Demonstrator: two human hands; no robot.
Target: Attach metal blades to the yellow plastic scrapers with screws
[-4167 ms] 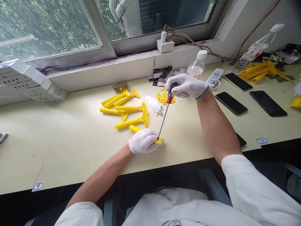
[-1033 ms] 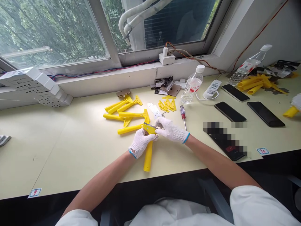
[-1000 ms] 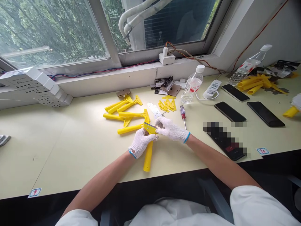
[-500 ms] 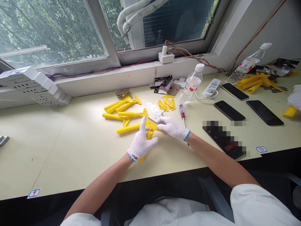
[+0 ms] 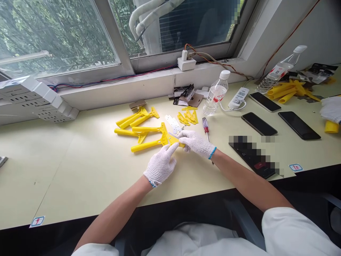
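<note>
A yellow scraper [image 5: 173, 139] with a metal strip along its head edge is between my two white-gloved hands. My left hand [image 5: 160, 165] curls around its handle, which is hidden, with the fingers up at the head. My right hand [image 5: 195, 143] pinches the far end of the head. Just beyond lie several yellow scraper handles [image 5: 145, 146], one head close to my left fingertips. Flat white blades [image 5: 173, 125] and small yellow plates [image 5: 190, 116] rest behind my right hand, with tiny screws [image 5: 183, 127] nearby. A red-collared screwdriver [image 5: 205, 126] lies partly behind my right wrist.
A water bottle [image 5: 216, 93], a power strip [image 5: 239, 98] and several phones [image 5: 259, 124] occupy the right side. A co-worker's gloved hand [image 5: 331, 109] is at the right edge, near more yellow handles [image 5: 286, 90]. Black packaging [image 5: 186, 94] lies by the sill; white boxes [image 5: 37, 97] stand left.
My left index finger has come down from pointing upward onto the scraper head. The scraper's handle, seen below my left hand before, is now covered. The view has shifted slightly.
</note>
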